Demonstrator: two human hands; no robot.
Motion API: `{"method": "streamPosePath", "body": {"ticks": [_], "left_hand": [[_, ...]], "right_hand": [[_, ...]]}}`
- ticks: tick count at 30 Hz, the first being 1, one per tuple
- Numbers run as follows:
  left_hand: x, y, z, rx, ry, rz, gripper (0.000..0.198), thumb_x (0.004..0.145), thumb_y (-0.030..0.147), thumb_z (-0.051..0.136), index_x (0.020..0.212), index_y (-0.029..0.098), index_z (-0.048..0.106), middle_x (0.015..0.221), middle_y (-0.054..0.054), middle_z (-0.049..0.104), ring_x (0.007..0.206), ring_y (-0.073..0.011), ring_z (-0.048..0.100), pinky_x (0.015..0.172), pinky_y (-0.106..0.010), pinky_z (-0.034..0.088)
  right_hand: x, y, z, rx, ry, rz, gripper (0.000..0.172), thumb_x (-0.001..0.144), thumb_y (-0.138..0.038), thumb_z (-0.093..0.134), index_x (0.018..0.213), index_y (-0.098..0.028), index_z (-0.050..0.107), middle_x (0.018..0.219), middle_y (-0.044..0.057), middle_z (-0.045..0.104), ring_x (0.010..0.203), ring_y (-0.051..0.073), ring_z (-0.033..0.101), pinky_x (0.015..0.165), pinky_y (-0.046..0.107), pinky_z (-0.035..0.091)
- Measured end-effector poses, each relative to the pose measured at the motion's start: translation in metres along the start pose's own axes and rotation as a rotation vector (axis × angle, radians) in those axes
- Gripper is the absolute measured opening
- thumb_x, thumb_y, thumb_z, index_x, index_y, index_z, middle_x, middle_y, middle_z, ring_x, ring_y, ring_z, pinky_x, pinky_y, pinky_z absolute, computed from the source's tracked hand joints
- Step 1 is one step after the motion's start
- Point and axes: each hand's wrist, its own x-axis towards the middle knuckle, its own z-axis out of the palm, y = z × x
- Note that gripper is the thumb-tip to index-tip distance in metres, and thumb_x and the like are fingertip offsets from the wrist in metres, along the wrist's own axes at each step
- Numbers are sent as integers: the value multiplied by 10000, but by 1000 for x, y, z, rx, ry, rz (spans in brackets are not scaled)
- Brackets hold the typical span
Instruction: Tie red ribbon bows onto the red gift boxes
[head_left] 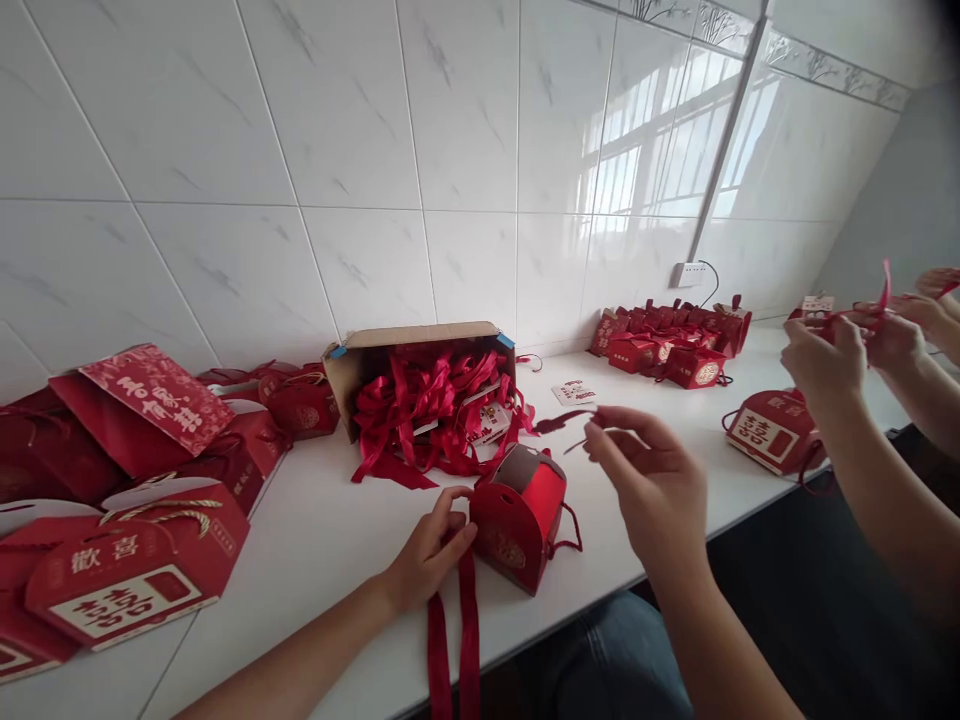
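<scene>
Red box (521, 520), arch-topped, gold-printed and corded, sits between left hand (429, 550) and right hand (654, 482), each grip closed on ribbon (468, 620).

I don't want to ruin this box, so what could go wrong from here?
Ribbon tails hanging past the edge of the table could snag. The red box by the left hand stands near that edge and might get knocked off. Ribbons spilling from the carton could tangle.

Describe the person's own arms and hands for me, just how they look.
The left hand and right hand are both bare, with no gloves, rings, watch or bracelets showing. The forearms are uncovered as far as the picture shows them, with no sleeves in view. No markings stand out.
</scene>
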Motion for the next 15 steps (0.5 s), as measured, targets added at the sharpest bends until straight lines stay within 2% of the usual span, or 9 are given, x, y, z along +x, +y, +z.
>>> {"method": "streamPosePath", "body": {"ticks": [3,5,6,8,9,10,12,14,15], "left_hand": [[0,-2,2,11,5,15,383,896,449,427,1184,201,388,638,38,516,591,-136,466,595,-259,373],[0,-2,3,34,33,38,361,902,425,425,1183,203,377,633,49,470,585,-132,437,598,-260,361],[0,0,3,42,58,50,351,908,410,419,1186,203,368,631,54,439,585,-130,423,599,-259,355],[-1,6,2,42,136,64,326,919,381,405,1185,202,350,631,63,385,581,-124,396,591,-254,345],[-3,12,2,30,183,67,313,923,369,400,1182,203,341,634,65,371,576,-120,388,582,-250,342],[-5,19,2,9,227,70,302,924,359,401,1175,205,332,637,67,369,566,-114,386,569,-243,342],[-15,39,6,-40,267,84,298,920,345,422,1167,216,317,647,67,400,546,-102,400,546,-231,351],[-28,63,15,-86,200,100,337,906,330,466,1183,233,302,661,63,454,534,-95,441,539,-222,379],[-35,76,20,-106,123,110,382,892,320,499,1203,244,291,670,59,485,544,-97,477,552,-222,405]], "right_hand": [[19,10,5,-118,-27,-55,409,691,-370,710,1046,-189,618,1079,106,604,825,197,642,741,364,546],[23,15,5,-272,-55,-41,578,661,-383,728,1182,-195,566,1317,152,445,1009,257,596,834,416,523],[20,15,3,-329,-33,-65,576,688,-384,704,1211,-199,548,1353,154,405,1065,270,564,856,423,510],[2,8,-4,-352,-7,-153,395,784,-344,615,1153,-211,578,1232,125,506,1001,233,578,804,377,519],[-12,3,-8,-314,-65,-186,256,825,-316,571,1057,-216,613,1081,95,580,883,196,601,732,332,523],[-27,-3,-12,-259,-181,-210,141,848,-286,543,923,-211,636,933,68,609,777,168,600,665,292,515],[-60,-10,-17,-170,-428,-193,122,867,-239,516,855,-209,633,838,49,615,728,149,597,638,252,506],[-86,-10,-18,-157,-511,-169,155,844,-232,560,981,-219,630,955,67,626,807,160,612,724,258,511],[-95,-8,-17,-143,-518,-143,256,818,-257,604,1072,-226,609,1050,84,618,888,182,614,789,275,507]]}}
